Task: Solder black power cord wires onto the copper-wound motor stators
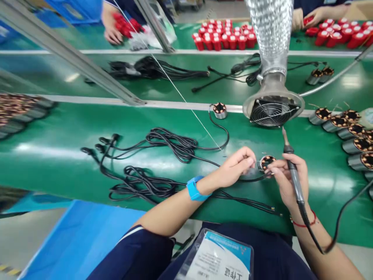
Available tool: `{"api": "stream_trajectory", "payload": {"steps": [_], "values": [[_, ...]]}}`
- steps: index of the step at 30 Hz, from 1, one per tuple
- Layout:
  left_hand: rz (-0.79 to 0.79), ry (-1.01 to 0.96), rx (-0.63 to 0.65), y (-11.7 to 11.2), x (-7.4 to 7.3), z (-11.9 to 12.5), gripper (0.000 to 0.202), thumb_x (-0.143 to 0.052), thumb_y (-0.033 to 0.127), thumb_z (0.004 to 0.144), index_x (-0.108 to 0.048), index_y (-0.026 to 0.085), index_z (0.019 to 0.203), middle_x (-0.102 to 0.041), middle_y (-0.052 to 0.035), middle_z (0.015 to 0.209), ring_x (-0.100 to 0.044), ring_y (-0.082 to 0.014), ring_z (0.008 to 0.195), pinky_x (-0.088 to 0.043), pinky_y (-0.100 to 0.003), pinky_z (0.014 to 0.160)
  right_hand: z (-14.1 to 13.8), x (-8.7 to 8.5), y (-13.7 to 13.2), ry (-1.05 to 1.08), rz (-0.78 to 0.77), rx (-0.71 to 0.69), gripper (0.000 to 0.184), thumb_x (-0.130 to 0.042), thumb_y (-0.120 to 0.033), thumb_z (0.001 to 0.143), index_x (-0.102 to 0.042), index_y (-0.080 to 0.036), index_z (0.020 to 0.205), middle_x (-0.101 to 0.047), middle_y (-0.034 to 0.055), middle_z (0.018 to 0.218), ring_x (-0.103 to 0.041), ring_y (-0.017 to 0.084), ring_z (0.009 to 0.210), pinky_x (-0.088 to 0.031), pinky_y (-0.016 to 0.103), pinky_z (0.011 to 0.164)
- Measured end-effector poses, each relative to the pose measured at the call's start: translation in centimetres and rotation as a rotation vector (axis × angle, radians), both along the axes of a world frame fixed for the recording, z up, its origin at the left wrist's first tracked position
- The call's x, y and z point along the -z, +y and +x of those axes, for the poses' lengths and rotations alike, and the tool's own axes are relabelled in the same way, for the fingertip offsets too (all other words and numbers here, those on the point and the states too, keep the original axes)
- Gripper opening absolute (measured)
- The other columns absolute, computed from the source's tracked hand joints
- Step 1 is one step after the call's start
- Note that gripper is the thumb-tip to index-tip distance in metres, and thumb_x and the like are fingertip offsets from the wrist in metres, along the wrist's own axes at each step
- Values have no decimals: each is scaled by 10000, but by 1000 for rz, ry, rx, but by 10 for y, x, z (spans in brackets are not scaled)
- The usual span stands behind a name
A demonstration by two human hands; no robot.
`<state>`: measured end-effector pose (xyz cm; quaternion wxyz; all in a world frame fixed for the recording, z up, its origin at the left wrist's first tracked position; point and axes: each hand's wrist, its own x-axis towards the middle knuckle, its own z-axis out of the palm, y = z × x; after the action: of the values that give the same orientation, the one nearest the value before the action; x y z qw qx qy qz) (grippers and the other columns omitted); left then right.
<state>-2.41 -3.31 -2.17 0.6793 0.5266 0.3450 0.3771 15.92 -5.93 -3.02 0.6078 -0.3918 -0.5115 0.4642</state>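
Note:
A small motor stator (266, 162) with copper windings lies on the green belt (58, 155) between my hands. My left hand (236, 167), with a blue wrist strap, pinches a thin wire at the stator's left side. My right hand (287, 179) holds a soldering iron (291, 171) upright between its fingers, tip pointing up and away, while its fingertips touch the stator's right edge. A black cable runs under my left hand to the stator. A thin solder wire (186, 105) slants down from above towards my left hand.
Bundles of black cables (151, 163) lie left of my hands. A fume extractor fan (272, 111) with a silver duct stands just behind. Several wound stators (349, 136) line the right edge; one stator (220, 110) sits by the rail. Other people's hands (112, 27) handle red parts (224, 37) on the far belt.

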Motion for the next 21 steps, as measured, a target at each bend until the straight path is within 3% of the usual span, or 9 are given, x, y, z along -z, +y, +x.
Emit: {"api": "stream_trajectory", "payload": {"steps": [12, 17, 19, 21], "values": [[77, 240, -36, -8, -13, 13, 228, -460, 379, 921, -451, 181, 809, -392, 56, 655, -325, -80, 563, -287, -238, 539, 0, -1, -8, -143, 151, 14, 519, -634, -24, 819, -507, -316, 1228, -686, -43, 945, -692, 76, 723, -599, 208, 686], [192, 286, 58, -11, -25, 11, 167, -483, 281, 906, -515, 165, 791, -539, 0, 786, -480, -109, 747, -409, -264, 731, 2, -2, -9, -257, 219, 62, 469, -646, -60, 821, -511, -296, 1203, -659, -34, 891, -671, 101, 779, -583, 252, 718], [113, 230, 104, -14, -29, 13, 159, -483, 298, 912, -530, 164, 839, -583, -16, 831, -537, -120, 797, -442, -281, 780, 2, -2, -10, -315, 268, 104, 446, -646, -77, 823, -513, -291, 1190, -648, -33, 870, -657, 109, 775, -573, 278, 730], [-39, 147, 171, -15, -33, 15, 169, -474, 329, 914, -509, 168, 872, -589, -10, 793, -565, -115, 723, -465, -273, 703, 0, -1, -10, -349, 298, 146, 442, -644, -84, 823, -511, -293, 1190, -639, -34, 859, -647, 112, 763, -560, 286, 723]]}}
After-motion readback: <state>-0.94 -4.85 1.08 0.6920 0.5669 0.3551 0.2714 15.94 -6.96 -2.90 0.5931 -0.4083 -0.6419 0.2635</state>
